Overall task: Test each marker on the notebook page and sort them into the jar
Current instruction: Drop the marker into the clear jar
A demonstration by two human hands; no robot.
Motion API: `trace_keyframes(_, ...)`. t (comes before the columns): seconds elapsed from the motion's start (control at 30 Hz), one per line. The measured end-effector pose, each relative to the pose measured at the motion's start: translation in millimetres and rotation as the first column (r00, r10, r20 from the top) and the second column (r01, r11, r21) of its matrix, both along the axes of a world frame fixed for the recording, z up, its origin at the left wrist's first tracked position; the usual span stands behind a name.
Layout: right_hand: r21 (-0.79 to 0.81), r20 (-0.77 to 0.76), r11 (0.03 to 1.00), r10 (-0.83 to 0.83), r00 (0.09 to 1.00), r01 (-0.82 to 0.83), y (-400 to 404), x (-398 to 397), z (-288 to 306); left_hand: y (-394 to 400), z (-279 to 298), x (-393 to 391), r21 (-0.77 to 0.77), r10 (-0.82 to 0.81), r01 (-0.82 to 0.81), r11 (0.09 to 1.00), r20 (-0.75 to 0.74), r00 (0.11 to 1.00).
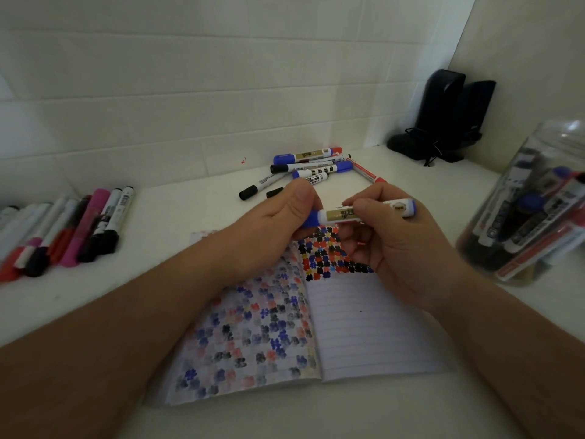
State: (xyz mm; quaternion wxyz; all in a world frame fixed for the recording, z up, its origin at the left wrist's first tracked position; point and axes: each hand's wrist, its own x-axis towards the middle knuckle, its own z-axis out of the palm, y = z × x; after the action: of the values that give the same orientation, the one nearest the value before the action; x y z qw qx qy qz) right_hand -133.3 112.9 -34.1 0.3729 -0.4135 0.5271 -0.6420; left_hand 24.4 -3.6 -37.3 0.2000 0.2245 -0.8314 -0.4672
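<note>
Both hands, left hand (278,213) and right hand (389,245), grip a blue marker (342,214) above the notebook (364,327)

A home desk nook, or a small study corner. A plain white surface (196,198) runs into a corner between white panelled walls (190,90), lit dimly. Two black desktop speakers (449,112) stand in that corner with their cable bundled at the base. Stationery covers the rest: an open lined notebook (364,327), loose markers (313,166) at the back, another row of markers (63,229) to the left, and a clear plastic jar (538,201) of them to the right.
</note>
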Motion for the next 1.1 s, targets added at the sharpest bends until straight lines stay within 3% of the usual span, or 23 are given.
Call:
trace_keyframes(0.27,-0.041,-0.008,0.999,-0.02,1.0,0.019,-2,7,-1,1,1,-5,-0.073,0.0,-0.008,0.997,-0.119,0.993)
trace_keyframes(0.53,-0.011,0.014,0.998,-0.068,0.998,0.068,3,3,5,-4,4,-13,-0.208,-0.055,0.036,0.977,-0.088,0.995)
trace_keyframes(0.63,-0.049,-0.083,0.985,-0.171,0.982,0.167,4,2,14,-3,10,-15,-0.289,-0.079,0.052,0.956,-0.083,0.993)
trace_keyframes(0.73,-0.089,-0.331,0.965,-0.262,0.907,0.246,5,3,32,9,8,-19,-0.34,-0.137,0.107,0.934,-0.067,0.988)
trace_keyframes(0.87,-0.064,-0.635,0.946,-0.283,0.719,0.317,27,7,61,21,2,-27,-0.44,-0.228,0.204,0.874,-0.001,0.974)
trace_keyframes(1.0,-0.213,-0.659,0.878,-0.453,0.601,0.429,66,-11,96,24,-6,-27,-0.589,-0.238,0.253,0.768,0.104,0.966)
trace_keyframes(1.1,-0.396,-0.512,0.714,-0.694,0.506,0.577,96,-34,135,23,-12,-25,-0.596,-0.231,0.252,0.763,0.112,0.966)
